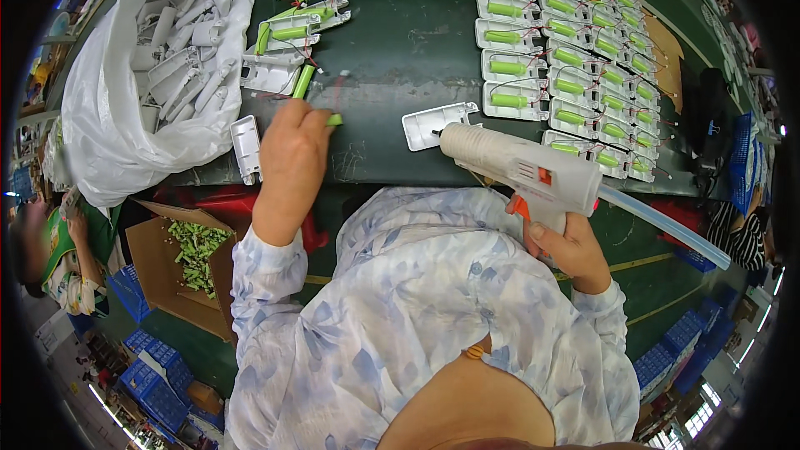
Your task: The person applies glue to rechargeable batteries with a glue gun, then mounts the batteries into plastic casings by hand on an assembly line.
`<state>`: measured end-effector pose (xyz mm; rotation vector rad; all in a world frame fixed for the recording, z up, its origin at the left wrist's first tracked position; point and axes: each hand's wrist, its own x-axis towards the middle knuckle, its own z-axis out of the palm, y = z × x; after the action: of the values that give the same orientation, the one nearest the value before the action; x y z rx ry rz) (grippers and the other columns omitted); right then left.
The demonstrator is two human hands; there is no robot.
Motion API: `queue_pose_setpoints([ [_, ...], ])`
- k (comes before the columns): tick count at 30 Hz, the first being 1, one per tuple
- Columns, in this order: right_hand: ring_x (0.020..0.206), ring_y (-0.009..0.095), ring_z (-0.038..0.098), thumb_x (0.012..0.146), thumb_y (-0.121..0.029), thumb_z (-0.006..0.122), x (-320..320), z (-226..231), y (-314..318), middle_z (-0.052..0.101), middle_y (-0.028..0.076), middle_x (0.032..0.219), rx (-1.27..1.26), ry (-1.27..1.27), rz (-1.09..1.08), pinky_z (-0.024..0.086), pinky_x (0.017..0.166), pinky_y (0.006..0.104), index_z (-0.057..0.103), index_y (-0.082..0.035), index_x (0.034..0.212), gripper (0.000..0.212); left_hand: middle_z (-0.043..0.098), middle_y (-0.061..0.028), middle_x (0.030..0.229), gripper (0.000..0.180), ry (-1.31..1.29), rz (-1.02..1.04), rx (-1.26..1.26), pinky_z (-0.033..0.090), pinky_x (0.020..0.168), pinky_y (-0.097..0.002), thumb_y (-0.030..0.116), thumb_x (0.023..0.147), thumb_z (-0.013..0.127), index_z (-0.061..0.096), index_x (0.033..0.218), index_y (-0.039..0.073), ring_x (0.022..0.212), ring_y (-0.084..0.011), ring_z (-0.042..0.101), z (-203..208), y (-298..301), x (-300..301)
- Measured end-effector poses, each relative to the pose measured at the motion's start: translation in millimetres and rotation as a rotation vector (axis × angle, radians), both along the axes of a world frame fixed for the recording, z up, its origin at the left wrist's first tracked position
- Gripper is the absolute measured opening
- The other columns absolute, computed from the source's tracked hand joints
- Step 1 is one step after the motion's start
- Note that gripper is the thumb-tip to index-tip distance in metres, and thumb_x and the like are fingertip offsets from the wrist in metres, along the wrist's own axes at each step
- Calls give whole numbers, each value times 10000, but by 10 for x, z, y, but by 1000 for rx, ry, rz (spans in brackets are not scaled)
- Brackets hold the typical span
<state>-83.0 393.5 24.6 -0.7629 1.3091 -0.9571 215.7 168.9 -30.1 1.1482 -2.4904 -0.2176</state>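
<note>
My right hand (571, 246) is wrapped round the grip of a white glue gun (525, 167) with an orange trigger. A long clear glue stick (667, 225) runs out of its back end. The gun's dark nozzle points left, over or against a white plastic casing half (423, 128) near the table edge. My left hand (293, 146) has its fingers closed on a green battery (335, 119), whose end shows beside the fingertips. Just beyond the knuckles is another green battery (303, 82). A second white casing half (247, 148) lies left of that wrist.
A white bag (108, 125) full of white casings stands at the left. Beyond my left hand, wired batteries lie among loose casings (287, 42). Rows of casings with green batteries (567, 58) fill the right. Below left, a cardboard box (150, 250) holds small green pieces; a person (75, 258) is there.
</note>
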Motion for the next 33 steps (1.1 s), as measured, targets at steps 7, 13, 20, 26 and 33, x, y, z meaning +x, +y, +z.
queue_pose_setpoints([
  [7,609,84,525,909,-152,565,69,9,-23,599,79,950,39,168,41,383,513,228,487,31,1264,408,630,-157,1094,249,157,-102,-78,519,751,-357,69,708,814,700,924,18,877,-296,616,-20,69,-276],
  [13,587,86,517,900,-156,568,61,16,30,604,97,979,31,139,-87,383,509,225,492,36,1248,406,654,-100,928,400,290,144,436,518,678,-361,50,720,817,659,1087,24,769,-279,624,-3,78,-315],
  [20,674,101,538,922,-155,579,-60,-51,64,612,131,1179,33,33,21,464,607,253,392,35,1418,563,640,-85,811,112,157,-163,190,487,623,-335,19,821,713,708,934,21,685,-235,628,-49,-20,-371],
  [26,688,101,538,919,-140,580,-56,-75,123,580,189,1303,-25,-65,-47,472,617,252,355,25,1448,598,629,-134,828,103,399,-360,453,498,656,-363,-9,830,670,698,928,9,740,-312,628,180,-74,-712],
  [33,706,92,527,908,-141,601,-52,-50,208,588,177,1284,-28,-78,-73,469,622,243,297,3,1481,665,595,-81,877,166,148,-573,247,492,681,-400,-16,758,681,700,908,54,842,-293,613,23,-52,-1103],
])
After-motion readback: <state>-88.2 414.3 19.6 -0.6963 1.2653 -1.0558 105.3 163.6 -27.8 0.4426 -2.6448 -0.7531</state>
